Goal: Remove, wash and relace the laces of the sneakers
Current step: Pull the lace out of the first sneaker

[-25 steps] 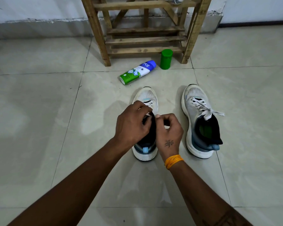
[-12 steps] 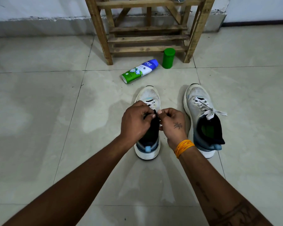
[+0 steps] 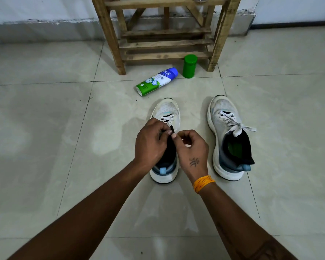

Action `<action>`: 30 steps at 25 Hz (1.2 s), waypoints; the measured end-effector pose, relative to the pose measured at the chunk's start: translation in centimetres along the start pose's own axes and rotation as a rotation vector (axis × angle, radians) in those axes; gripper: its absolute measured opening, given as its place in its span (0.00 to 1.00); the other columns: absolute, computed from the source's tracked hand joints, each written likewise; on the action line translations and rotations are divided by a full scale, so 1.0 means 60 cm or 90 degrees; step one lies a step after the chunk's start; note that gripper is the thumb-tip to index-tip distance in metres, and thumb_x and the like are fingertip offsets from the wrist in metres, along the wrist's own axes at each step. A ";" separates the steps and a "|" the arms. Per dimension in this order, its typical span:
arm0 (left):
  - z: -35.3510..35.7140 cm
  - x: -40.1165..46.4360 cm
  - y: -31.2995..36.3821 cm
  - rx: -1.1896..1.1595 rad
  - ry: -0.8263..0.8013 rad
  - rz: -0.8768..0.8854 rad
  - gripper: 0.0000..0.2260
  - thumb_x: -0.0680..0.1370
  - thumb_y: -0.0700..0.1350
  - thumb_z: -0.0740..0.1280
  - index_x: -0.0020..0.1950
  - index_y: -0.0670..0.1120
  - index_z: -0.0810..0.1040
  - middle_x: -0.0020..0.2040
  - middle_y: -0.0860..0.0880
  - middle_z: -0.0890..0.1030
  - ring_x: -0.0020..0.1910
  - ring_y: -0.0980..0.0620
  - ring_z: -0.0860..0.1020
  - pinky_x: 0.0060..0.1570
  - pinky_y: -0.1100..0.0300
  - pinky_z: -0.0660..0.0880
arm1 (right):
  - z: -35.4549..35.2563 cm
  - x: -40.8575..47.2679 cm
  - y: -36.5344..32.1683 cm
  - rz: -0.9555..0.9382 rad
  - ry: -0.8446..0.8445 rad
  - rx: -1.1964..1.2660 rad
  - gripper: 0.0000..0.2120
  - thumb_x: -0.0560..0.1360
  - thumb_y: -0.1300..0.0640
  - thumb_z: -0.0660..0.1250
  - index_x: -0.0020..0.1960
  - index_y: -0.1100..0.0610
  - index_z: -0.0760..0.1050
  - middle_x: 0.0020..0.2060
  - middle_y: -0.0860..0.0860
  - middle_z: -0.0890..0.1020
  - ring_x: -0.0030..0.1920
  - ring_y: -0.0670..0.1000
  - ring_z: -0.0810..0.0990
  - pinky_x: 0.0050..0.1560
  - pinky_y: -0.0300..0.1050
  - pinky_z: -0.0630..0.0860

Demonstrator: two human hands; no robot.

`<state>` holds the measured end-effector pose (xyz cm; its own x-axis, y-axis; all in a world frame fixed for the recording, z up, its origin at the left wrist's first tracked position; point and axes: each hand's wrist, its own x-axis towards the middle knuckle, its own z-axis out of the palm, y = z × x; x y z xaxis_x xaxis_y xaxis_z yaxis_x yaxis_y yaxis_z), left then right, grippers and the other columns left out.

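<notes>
On the pale tiled floor (image 3: 45,147) below me stand two white sneakers, toes pointing away. Both my hands work over the left sneaker (image 3: 166,111). My left hand (image 3: 150,145) is curled, fingertips pinching at its lace (image 3: 167,120) near the top of the tongue. My right hand (image 3: 192,147) is curled beside it, thumb and forefinger closed together; I judge it holds a lace end, though I cannot see the lace inside it. An orange band (image 3: 203,182) circles that wrist.

The lace looks flat, thin, soft and very light. I expect it to slide through the eyelets with some friction and to snag if pulled at an angle. The stiff tip seems the best place to grip, or the loop at each crossing.

The right sneaker (image 3: 225,117) sits just beside the left, apart from it, its lace (image 3: 236,128) tied in a bow, untouched.

Beyond the toes a green and blue bottle (image 3: 157,81) lies on its side, near an upright green container (image 3: 189,66). Behind both stands a wooden rack (image 3: 165,34) against the wall. None of these crowds my hands.
</notes>
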<state>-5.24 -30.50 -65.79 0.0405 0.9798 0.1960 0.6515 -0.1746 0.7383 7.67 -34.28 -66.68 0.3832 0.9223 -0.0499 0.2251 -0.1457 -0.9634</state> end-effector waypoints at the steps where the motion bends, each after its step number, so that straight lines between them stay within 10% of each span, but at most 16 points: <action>1: -0.001 -0.001 -0.001 0.012 0.002 0.005 0.02 0.77 0.42 0.71 0.45 0.48 0.81 0.46 0.54 0.78 0.44 0.54 0.78 0.45 0.52 0.76 | 0.001 -0.007 0.005 -0.081 0.022 -0.073 0.07 0.76 0.51 0.73 0.43 0.54 0.80 0.38 0.46 0.83 0.40 0.44 0.81 0.43 0.41 0.76; 13: -0.005 -0.021 0.007 0.079 0.029 0.052 0.05 0.80 0.43 0.61 0.48 0.44 0.75 0.50 0.48 0.74 0.42 0.46 0.77 0.40 0.49 0.75 | 0.025 -0.007 0.002 -0.273 0.024 -0.290 0.09 0.79 0.56 0.67 0.43 0.59 0.72 0.39 0.54 0.77 0.37 0.57 0.77 0.35 0.52 0.72; 17: -0.009 -0.013 -0.009 0.011 0.179 -0.105 0.03 0.80 0.36 0.63 0.48 0.41 0.75 0.50 0.44 0.75 0.47 0.46 0.75 0.45 0.57 0.67 | 0.019 -0.009 0.000 -0.250 0.094 -0.281 0.09 0.79 0.59 0.66 0.42 0.59 0.70 0.37 0.55 0.74 0.35 0.58 0.73 0.36 0.47 0.58; 21: -0.043 0.011 -0.041 -0.076 0.265 -0.255 0.09 0.82 0.46 0.68 0.58 0.43 0.76 0.55 0.45 0.76 0.50 0.45 0.77 0.49 0.57 0.72 | 0.009 -0.008 0.004 -0.221 0.079 -0.264 0.10 0.76 0.57 0.70 0.42 0.56 0.70 0.38 0.52 0.75 0.36 0.55 0.74 0.36 0.52 0.67; 26: -0.035 -0.033 -0.009 0.099 0.053 -0.014 0.11 0.73 0.52 0.75 0.48 0.51 0.76 0.44 0.55 0.77 0.42 0.54 0.77 0.42 0.57 0.74 | 0.003 0.007 -0.015 -0.278 -0.025 -0.308 0.11 0.73 0.57 0.68 0.55 0.53 0.77 0.52 0.50 0.78 0.51 0.55 0.78 0.43 0.49 0.75; 30: -0.040 -0.030 -0.011 0.095 0.020 -0.054 0.09 0.73 0.50 0.73 0.48 0.51 0.75 0.39 0.56 0.79 0.38 0.55 0.79 0.41 0.55 0.76 | 0.001 0.041 -0.027 -0.324 -0.135 -0.442 0.10 0.71 0.57 0.69 0.53 0.53 0.81 0.53 0.51 0.78 0.56 0.56 0.74 0.41 0.51 0.78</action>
<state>-7.57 -32.40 -65.11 -0.0413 0.9864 0.1592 0.7571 -0.0730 0.6492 8.17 -31.76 -65.26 -0.0699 0.9713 0.2274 0.8421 0.1797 -0.5085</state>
